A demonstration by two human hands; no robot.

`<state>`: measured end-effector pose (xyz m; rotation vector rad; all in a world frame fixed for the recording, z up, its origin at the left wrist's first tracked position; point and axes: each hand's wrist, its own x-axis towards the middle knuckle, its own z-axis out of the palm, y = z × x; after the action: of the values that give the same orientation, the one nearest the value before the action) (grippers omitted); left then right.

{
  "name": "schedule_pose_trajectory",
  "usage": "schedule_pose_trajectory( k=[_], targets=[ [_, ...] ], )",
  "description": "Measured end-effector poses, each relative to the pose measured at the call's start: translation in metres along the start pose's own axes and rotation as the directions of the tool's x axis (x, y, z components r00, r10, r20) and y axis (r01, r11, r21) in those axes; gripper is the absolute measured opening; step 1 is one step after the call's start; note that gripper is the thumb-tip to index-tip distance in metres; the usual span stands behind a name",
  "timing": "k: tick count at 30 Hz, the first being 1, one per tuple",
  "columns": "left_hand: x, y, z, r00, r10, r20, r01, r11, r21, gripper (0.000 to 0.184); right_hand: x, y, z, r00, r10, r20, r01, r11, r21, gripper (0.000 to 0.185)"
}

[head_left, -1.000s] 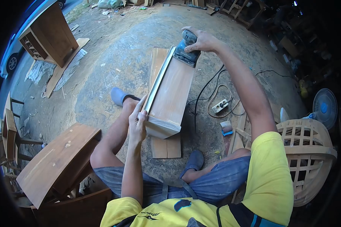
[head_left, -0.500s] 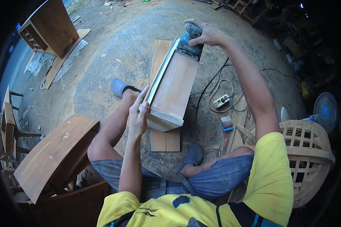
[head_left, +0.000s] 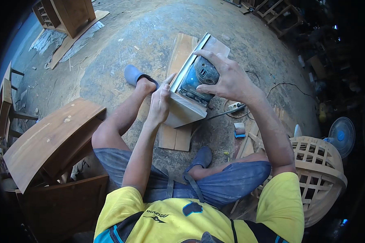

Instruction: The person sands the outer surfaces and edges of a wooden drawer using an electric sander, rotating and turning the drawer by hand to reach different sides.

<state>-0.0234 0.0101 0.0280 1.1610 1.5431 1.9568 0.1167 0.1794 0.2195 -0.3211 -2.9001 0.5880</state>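
A box-shaped wooden piece (head_left: 185,113), drawer-like with a raised edge strip, rests tilted on a plank (head_left: 175,139) on the ground between my legs. My right hand (head_left: 233,79) grips a blue-and-black electric sander (head_left: 195,83), fingers and thumb around its top. The sander sits flat on the upper face of the piece, near its close end and beside the raised strip. My left hand (head_left: 160,103) holds the near left corner of the piece, thumb on top and a finger stretched along its side. The sanding pad underneath is hidden.
The sander's cord runs right to a white power strip (head_left: 235,106). A blue-and-white block (head_left: 239,129) lies near it. Curved wooden furniture (head_left: 54,137) stands at left, a cabinet (head_left: 71,16) behind. A slatted wooden frame (head_left: 316,166) and a fan (head_left: 341,135) are at right.
My right hand has drawn the sander from the far end of the wooden piece to the near end. My left hand still holds the near corner. The camera view has shifted slightly.
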Motion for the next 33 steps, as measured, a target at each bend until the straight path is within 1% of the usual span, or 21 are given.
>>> schedule_pose_trajectory(
  k=[1, 2, 3, 4, 5, 7, 11, 15, 17, 18, 20, 22, 23, 24, 26, 27, 28, 30, 31, 33],
  targets=[
    [0.0, -0.002, -0.001, 0.999, -0.029, 0.015, 0.03, 0.999, -0.016, 0.074, -0.001, -0.004, 0.001, 1.0, 0.025, 0.015, -0.024, 0.999, -0.042, 0.092],
    [0.0, -0.003, -0.002, 0.998, -0.06, 0.03, 0.06, 0.998, -0.031, 0.074, -0.001, -0.006, 0.001, 1.0, 0.013, 0.017, -0.012, 0.999, -0.051, 0.092],
    [0.001, -0.002, -0.001, 1.0, -0.022, 0.012, 0.022, 1.0, -0.006, 0.074, -0.002, -0.008, 0.001, 1.0, 0.003, 0.004, -0.002, 0.999, -0.048, 0.093],
    [0.001, 0.0, -0.001, 1.0, -0.016, 0.001, 0.016, 1.0, -0.011, 0.074, -0.003, -0.011, 0.0, 1.0, -0.006, -0.007, 0.006, 0.999, -0.046, 0.094],
    [0.0, 0.001, 0.0, 1.0, -0.017, 0.004, 0.017, 1.0, 0.006, 0.072, -0.003, -0.015, -0.002, 1.0, 0.026, 0.008, -0.026, 0.999, -0.043, 0.094],
    [0.001, 0.005, -0.003, 1.0, -0.005, 0.01, 0.004, 0.998, 0.055, 0.067, -0.003, -0.016, -0.001, 1.0, 0.006, -0.001, -0.006, 0.997, -0.073, 0.093],
    [-0.001, 0.006, -0.002, 1.0, -0.009, 0.011, 0.008, 0.999, 0.047, 0.064, -0.006, -0.011, 0.004, 0.999, -0.018, -0.041, 0.013, 0.993, -0.117, 0.093],
    [0.0, 0.005, -0.007, 0.999, -0.042, 0.031, 0.04, 0.996, 0.075, 0.063, -0.022, -0.012, -0.002, 0.999, 0.037, -0.031, -0.041, 0.99, -0.138, 0.092],
    [0.002, 0.002, -0.008, 0.999, -0.038, 0.029, 0.036, 0.997, 0.073, 0.063, -0.029, -0.011, -0.007, 0.992, 0.126, 0.033, -0.12, 0.983, -0.139, 0.095],
    [0.001, 0.001, -0.007, 0.999, -0.036, 0.032, 0.034, 0.997, 0.074, 0.063, -0.028, -0.012, -0.007, 0.991, 0.128, 0.034, -0.122, 0.983, -0.138, 0.095],
    [0.001, -0.002, -0.004, 0.998, -0.042, 0.051, 0.037, 0.996, 0.08, 0.064, -0.025, -0.013, -0.004, 0.997, 0.076, 0.003, -0.074, 0.983, -0.166, 0.089],
    [0.003, -0.006, 0.001, 1.0, 0.022, 0.013, -0.022, 0.999, -0.035, 0.065, -0.015, -0.014, 0.002, 0.996, 0.085, -0.008, -0.085, 0.986, -0.141, 0.091],
    [0.002, -0.004, -0.005, 0.998, -0.025, 0.062, 0.025, 1.0, -0.002, 0.067, -0.012, -0.015, 0.004, 0.996, 0.086, -0.01, -0.087, 0.988, -0.126, 0.093],
    [0.0, -0.002, -0.005, 0.996, -0.031, 0.078, 0.031, 1.0, 0.002, 0.067, -0.011, -0.014, 0.006, 0.995, 0.1, -0.017, -0.101, 0.988, -0.117, 0.093],
    [0.002, 0.0, -0.003, 0.998, -0.039, 0.04, 0.041, 0.997, -0.058, 0.069, -0.01, -0.012, 0.007, 0.996, 0.087, -0.001, -0.087, 0.986, -0.142, 0.093],
    [0.004, 0.001, -0.004, 0.998, -0.038, 0.046, 0.041, 0.997, -0.062, 0.069, -0.013, -0.01, 0.008, 0.998, 0.057, -0.033, -0.062, 0.982, -0.176, 0.093],
    [0.002, 0.001, -0.008, 0.996, -0.063, 0.063, 0.064, 0.998, -0.022, 0.069, -0.019, -0.009, 0.006, 0.997, 0.065, -0.03, -0.069, 0.982, -0.176, 0.093],
    [0.001, 0.0, -0.011, 0.99, -0.109, 0.093, 0.104, 0.993, 0.058, 0.069, -0.03, -0.008, -0.004, 0.986, 0.163, 0.029, -0.155, 0.972, -0.175, 0.093],
    [0.002, -0.001, -0.005, 0.997, -0.057, 0.047, 0.056, 0.998, 0.021, 0.068, -0.033, -0.004, -0.006, 0.985, 0.167, 0.031, -0.159, 0.972, -0.175, 0.093],
    [0.003, -0.003, -0.007, 0.997, -0.053, 0.049, 0.052, 0.998, 0.032, 0.069, -0.039, 0.005, -0.007, 0.983, 0.181, -0.009, -0.179, 0.965, -0.192, 0.094]
  ],
)
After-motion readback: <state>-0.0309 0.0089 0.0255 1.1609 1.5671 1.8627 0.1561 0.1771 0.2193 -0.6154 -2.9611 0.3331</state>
